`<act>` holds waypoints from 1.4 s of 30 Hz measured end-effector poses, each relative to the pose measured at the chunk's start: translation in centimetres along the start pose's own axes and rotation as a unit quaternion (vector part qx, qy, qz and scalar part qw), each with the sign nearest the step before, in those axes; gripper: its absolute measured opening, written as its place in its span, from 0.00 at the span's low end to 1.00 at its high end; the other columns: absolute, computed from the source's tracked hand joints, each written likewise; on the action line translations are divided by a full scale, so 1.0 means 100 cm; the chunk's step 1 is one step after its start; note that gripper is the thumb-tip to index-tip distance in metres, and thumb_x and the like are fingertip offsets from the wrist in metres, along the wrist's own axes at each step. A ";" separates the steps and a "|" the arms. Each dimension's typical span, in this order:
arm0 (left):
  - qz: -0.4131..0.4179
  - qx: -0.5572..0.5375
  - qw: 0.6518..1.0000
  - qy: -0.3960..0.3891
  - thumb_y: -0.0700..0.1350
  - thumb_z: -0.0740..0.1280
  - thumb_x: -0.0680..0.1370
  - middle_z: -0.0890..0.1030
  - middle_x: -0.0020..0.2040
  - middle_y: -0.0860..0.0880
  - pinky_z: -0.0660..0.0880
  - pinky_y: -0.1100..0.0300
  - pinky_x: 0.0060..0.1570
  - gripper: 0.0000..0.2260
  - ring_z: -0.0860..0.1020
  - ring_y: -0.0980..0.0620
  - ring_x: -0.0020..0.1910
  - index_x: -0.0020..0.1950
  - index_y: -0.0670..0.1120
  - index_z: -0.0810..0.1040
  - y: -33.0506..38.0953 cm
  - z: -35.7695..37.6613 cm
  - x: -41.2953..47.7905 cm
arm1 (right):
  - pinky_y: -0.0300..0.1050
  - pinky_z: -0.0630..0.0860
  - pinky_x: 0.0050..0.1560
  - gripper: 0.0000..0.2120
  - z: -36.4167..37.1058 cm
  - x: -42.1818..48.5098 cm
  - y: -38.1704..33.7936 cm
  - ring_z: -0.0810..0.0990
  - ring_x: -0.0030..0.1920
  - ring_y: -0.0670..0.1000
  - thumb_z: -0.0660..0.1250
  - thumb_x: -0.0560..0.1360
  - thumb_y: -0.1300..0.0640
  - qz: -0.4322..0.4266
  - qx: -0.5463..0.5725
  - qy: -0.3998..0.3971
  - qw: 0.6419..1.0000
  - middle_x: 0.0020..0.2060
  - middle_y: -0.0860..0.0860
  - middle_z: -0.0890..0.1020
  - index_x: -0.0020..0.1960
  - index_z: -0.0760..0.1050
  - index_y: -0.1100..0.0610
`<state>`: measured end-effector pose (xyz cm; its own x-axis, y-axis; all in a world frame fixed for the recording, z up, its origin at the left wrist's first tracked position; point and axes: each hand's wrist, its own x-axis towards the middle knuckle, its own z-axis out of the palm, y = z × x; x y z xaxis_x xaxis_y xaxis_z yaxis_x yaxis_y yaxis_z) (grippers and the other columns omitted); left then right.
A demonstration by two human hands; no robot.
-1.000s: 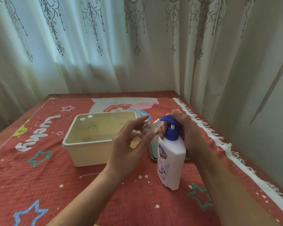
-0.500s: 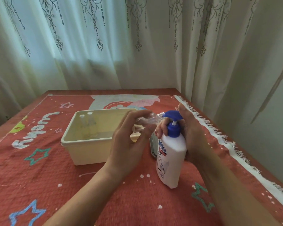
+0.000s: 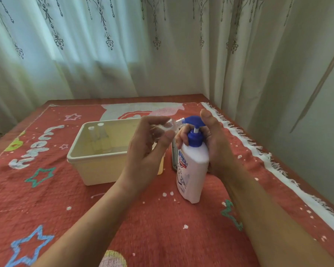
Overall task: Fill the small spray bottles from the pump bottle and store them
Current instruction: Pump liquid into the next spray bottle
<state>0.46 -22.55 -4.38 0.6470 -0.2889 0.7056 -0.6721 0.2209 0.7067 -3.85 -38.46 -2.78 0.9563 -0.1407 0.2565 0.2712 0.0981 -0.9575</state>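
Note:
A white pump bottle [image 3: 191, 170] with a blue pump head [image 3: 193, 122] stands tilted on the red cloth. My right hand [image 3: 214, 143] is wrapped around its neck, thumb raised over the pump head. My left hand [image 3: 148, 149] holds a small clear spray bottle [image 3: 167, 128] on its side, its open mouth touching the pump's nozzle. Two more small clear bottles [image 3: 98, 137] stand upright in the far left corner of a cream plastic bin [image 3: 96, 166].
A dark flat object [image 3: 174, 157] lies between the bin and the pump bottle, mostly hidden. The red patterned cloth [image 3: 46, 209] covers the table, with a white fringed edge [image 3: 258, 151] on the right. Curtains [image 3: 123, 45] hang behind the table.
The pump head has risen from its pressed-down position and my right thumb has lifted with it. The small bottle stays at the nozzle. The view has tilted down slightly.

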 end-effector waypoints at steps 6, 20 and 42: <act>-0.015 -0.028 0.999 0.001 0.42 0.67 0.79 0.78 0.43 0.53 0.72 0.58 0.48 0.08 0.76 0.54 0.42 0.57 0.51 0.75 0.001 0.003 -0.001 | 0.52 0.74 0.50 0.24 -0.001 0.002 0.001 0.78 0.37 0.55 0.55 0.78 0.41 -0.010 -0.025 0.011 1.000 0.32 0.53 0.81 0.32 0.77 0.54; -0.044 -0.099 0.993 0.038 0.39 0.62 0.79 0.76 0.36 0.53 0.70 0.65 0.40 0.09 0.73 0.58 0.37 0.58 0.37 0.73 0.001 0.014 -0.005 | 0.51 0.75 0.50 0.28 0.001 0.000 0.002 0.77 0.38 0.56 0.57 0.77 0.35 0.007 0.007 0.013 1.000 0.33 0.57 0.79 0.33 0.77 0.55; -0.217 -0.328 0.910 0.133 0.40 0.59 0.82 0.81 0.37 0.48 0.74 0.67 0.33 0.09 0.77 0.56 0.32 0.48 0.40 0.77 0.017 0.031 0.003 | 0.49 0.74 0.46 0.34 0.001 0.001 0.002 0.76 0.37 0.55 0.66 0.64 0.21 0.008 -0.007 -0.018 1.000 0.36 0.59 0.78 0.32 0.76 0.55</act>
<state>-1.64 -25.17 -3.11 0.9231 -0.2649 0.2789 -0.0295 0.6743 0.7379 -3.71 -38.38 -2.90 0.9637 -0.1035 0.2461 0.2551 0.0853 -0.9631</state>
